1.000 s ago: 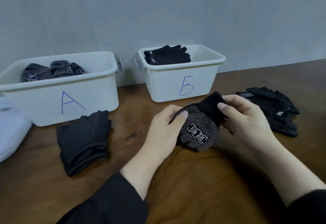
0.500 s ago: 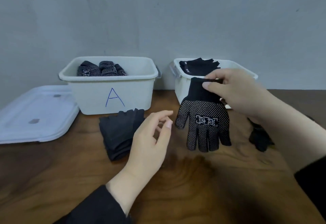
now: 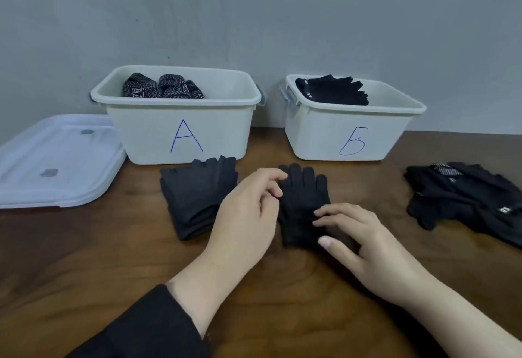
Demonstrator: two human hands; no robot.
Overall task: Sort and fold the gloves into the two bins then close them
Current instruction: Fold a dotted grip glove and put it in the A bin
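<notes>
Both hands touch a flat knit black glove; smooth white bins behind.

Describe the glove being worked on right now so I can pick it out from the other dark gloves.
Start at bin B and come toward the camera along the wooden table. The glove lies flat, fingers toward the bins, between the left hand and right hand. It is single and spread out, unlike the folded stack and the heap.

Two bins; two lids; three rolled gloves in A.
</notes>
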